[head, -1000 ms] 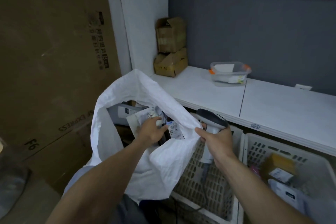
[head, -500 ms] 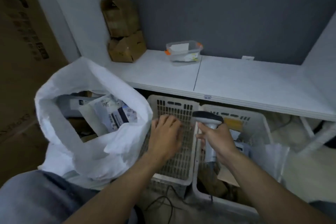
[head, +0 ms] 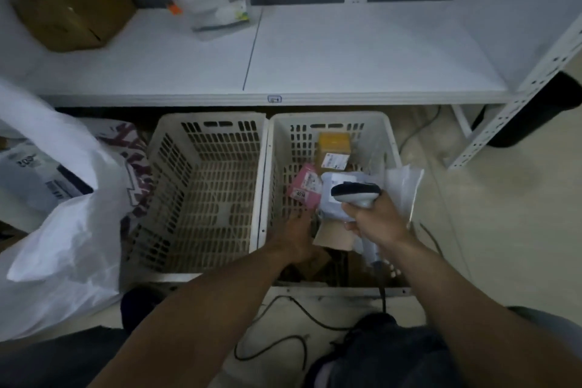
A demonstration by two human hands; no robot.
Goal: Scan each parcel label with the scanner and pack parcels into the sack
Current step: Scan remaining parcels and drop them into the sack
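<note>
Pink parcel (head: 305, 189) lies just beyond the fingers of the left hand (head: 297, 238), their grip indiscernible. Fingers of the right hand (head: 376, 225) clasp the scanner (head: 356, 194). Picking step: next, lift a parcel label-up.

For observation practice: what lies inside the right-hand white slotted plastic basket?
Visible: yellow cardboard box, pink labelled parcel, pale plastic mailers. The left hand, right hand and grey scanner cover the rest.
</note>
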